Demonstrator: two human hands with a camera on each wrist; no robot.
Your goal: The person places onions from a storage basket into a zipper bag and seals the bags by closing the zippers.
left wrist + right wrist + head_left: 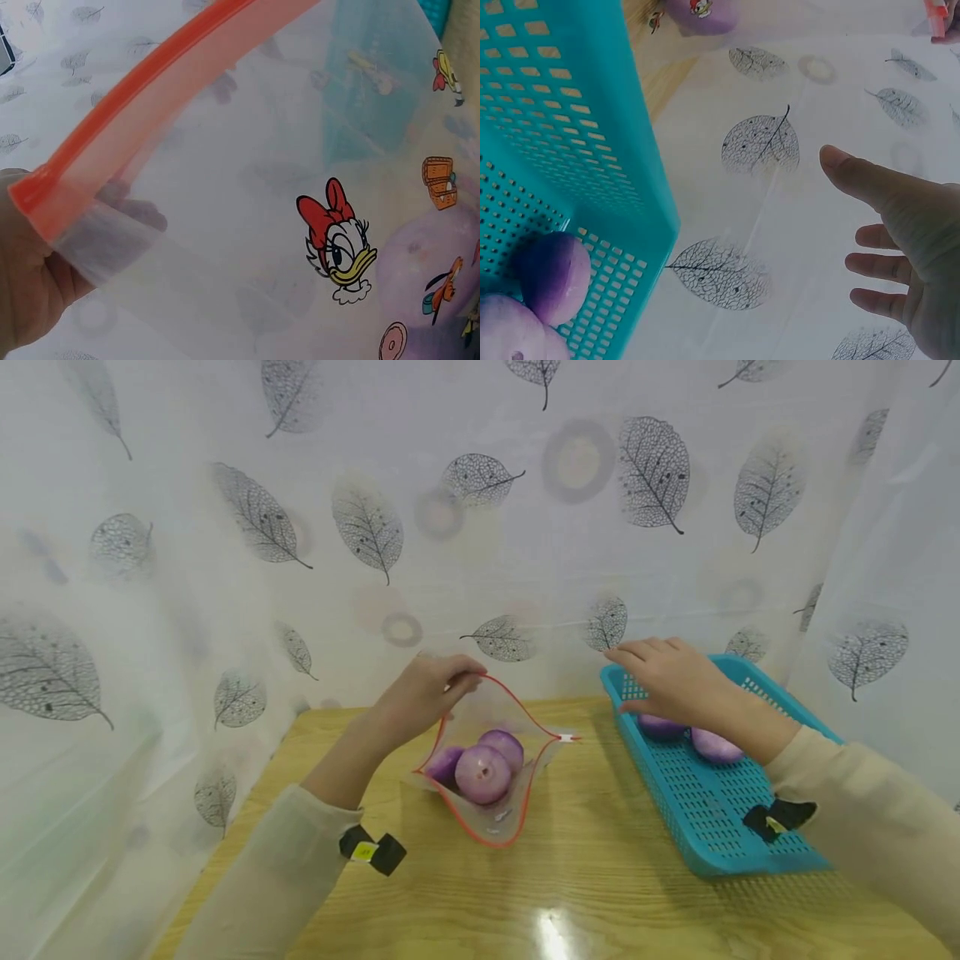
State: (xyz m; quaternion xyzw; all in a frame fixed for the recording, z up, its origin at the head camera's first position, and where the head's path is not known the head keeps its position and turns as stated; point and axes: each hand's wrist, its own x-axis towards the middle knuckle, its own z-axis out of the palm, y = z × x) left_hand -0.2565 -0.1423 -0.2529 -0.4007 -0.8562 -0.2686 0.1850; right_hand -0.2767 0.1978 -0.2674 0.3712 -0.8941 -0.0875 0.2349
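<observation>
Onions in the bag, two partly hidden behind a third

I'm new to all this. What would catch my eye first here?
Probably the open, red-edged clear bag on the table, with three purple onions showing inside and the left hand gripping it. Then the turquoise basket to its right, holding more onions, with the right hand near its far left corner. Behind hangs a pale curtain printed with dark leaves.
</observation>
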